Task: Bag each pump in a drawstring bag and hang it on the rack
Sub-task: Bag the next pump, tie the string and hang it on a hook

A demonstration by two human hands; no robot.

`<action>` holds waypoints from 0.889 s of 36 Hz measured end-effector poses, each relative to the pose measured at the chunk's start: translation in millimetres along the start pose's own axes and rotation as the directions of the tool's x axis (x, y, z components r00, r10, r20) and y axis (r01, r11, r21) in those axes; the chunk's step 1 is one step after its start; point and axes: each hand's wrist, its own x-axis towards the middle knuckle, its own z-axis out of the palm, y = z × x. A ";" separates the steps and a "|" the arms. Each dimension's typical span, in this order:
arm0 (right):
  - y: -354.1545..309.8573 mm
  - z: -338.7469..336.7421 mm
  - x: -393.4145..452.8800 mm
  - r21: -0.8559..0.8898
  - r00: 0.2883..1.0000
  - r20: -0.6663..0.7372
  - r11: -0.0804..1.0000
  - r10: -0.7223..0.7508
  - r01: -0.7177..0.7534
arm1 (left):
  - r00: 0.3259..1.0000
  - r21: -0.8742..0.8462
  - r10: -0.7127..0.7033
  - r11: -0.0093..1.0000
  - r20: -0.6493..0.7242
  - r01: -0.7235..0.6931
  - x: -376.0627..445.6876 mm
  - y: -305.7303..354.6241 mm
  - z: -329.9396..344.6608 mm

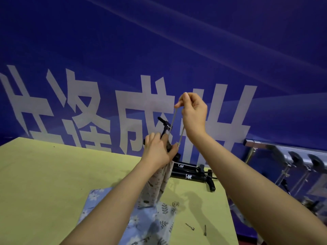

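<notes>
The left hand (156,152) grips the floral bag's (160,181) gathered neck — pump handle (163,122) poking out. The right hand (193,112) pinches the drawstring (172,123), raised taut.

The table (44,174) occupies the lower left and centre of the view, with the banner wall (159,50) directly behind it. The bagged pump (160,181) stands upright near the table's centre; its handle (163,122) projects above the bag mouth. The left hand (157,151) grips the bag neck, and the right hand (193,114) is above and to the right of it, holding the drawstring (182,133). Two further pumps (190,174) lie side by side on the table behind and right of the bag. Flat bags (150,220) lie on the table in front of the upright bag. Two small fittings (197,228) lie right of them. The rack (292,156) stands right of the table.
</notes>
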 end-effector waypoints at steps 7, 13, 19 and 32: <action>-28.7 -42.3 11.6 0.008 0.996 -0.030 0.996 -0.084 0.084 | 1.000 -0.056 -0.020 0.998 -0.021 0.019 2.3 49.0 -6.3; -43.4 -99.9 14.1 0.007 0.993 -0.039 0.994 -0.113 0.113 | 0.998 -0.011 -0.051 0.999 0.036 0.052 4.7 119.0 0.4; -49.0 -192.5 10.6 -0.029 0.987 -0.057 0.989 -0.148 0.147 | 0.998 0.029 -0.014 1.000 0.063 0.012 -10.3 197.9 31.8; -18.6 -356.8 -21.7 -0.170 0.997 0.080 0.985 -0.021 0.034 | 0.978 0.170 -0.004 0.985 0.209 -0.033 -59.4 329.4 127.6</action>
